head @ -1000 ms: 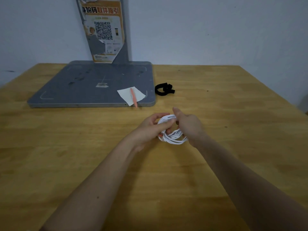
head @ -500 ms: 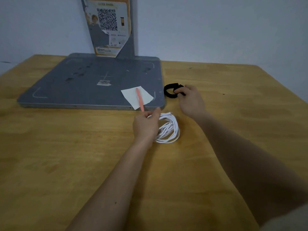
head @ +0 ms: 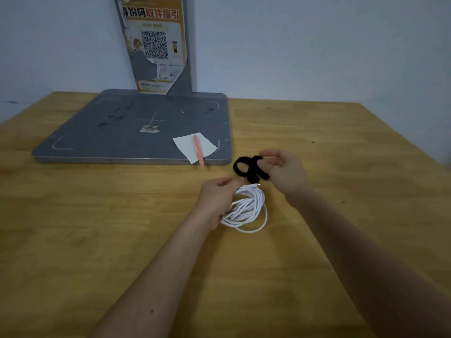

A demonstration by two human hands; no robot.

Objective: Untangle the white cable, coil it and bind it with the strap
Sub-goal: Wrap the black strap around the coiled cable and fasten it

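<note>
Strap [head: 251, 168] now lifted toward cable [head: 246, 208]

Black strap [head: 249, 168] in right hand [head: 285, 174], coiled white cable [head: 246, 208] in left hand [head: 217, 198]

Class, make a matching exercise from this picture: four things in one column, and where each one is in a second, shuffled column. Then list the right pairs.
Things:
1. cable
2. strap
3. pen
4. poster

Places:
A. on the paper slip
B. on the grey upright
C. in the right hand
D. coiled, in the left hand

Pairs: 1-D, 2-C, 3-A, 4-B
</note>
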